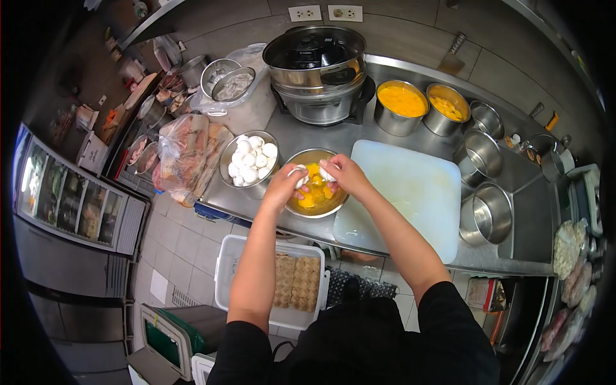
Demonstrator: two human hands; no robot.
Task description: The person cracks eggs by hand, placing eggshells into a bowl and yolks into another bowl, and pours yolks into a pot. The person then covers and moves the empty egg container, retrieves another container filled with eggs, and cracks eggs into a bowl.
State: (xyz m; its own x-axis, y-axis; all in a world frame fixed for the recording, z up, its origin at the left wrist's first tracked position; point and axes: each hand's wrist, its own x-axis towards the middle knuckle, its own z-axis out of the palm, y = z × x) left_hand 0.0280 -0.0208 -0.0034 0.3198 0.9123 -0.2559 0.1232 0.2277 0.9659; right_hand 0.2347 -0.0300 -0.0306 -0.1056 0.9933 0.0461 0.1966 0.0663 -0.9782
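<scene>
My left hand (284, 188) and my right hand (347, 178) are over a metal bowl (326, 211) of cracked eggs, yellow yolks (312, 198) showing inside. Fingers of the left are closed around a white eggshell (297, 170). Between the right fingers is another white piece of eggshell (325, 171). Both shells are partly covered by the fingers, so I cannot tell whether anything is left in them. Just left of this bowl stands a metal pot (225, 168) heaped with whole white eggs (251, 157).
A white cutting board (407, 199) lies to the right. Behind it stand two pots of yellow egg (402, 101), with several metal pots (486, 212) near the sink. A large steamer (316, 83) is at the back. Below the counter, a white bin (226, 269) holds egg trays (306, 282).
</scene>
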